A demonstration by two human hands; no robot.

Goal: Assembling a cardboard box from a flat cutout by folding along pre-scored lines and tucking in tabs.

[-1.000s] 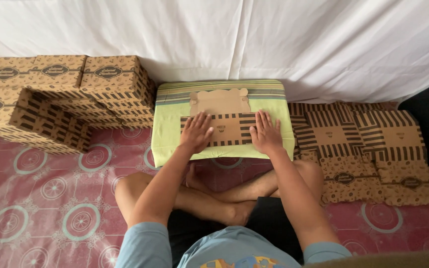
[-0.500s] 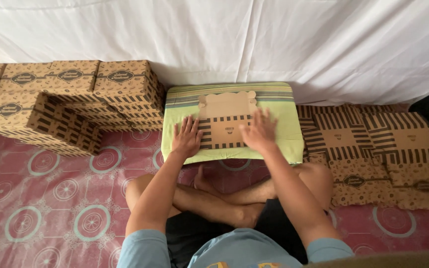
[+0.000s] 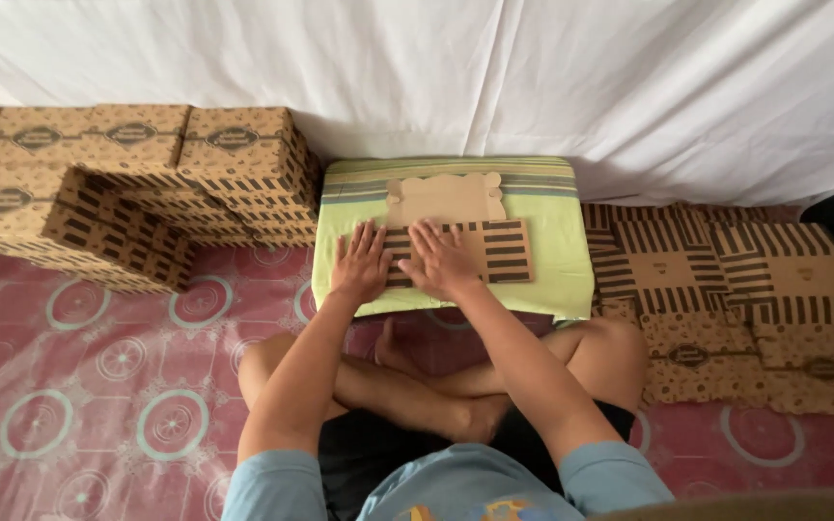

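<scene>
A flat brown cardboard box blank with dark stripes lies on a green striped cushion in front of my crossed legs. My left hand presses flat on the blank's left end, fingers spread. My right hand presses flat on its striped middle, close beside the left hand. The plain upper flap of the blank points toward the white cloth.
Folded brown patterned boxes are stacked at the left against a white cloth backdrop. A pile of flat box blanks lies at the right. A red patterned mat covers the floor.
My right hand has slid left across the blank, from its right part to the middle, next to the left hand. The view has shifted a little.
</scene>
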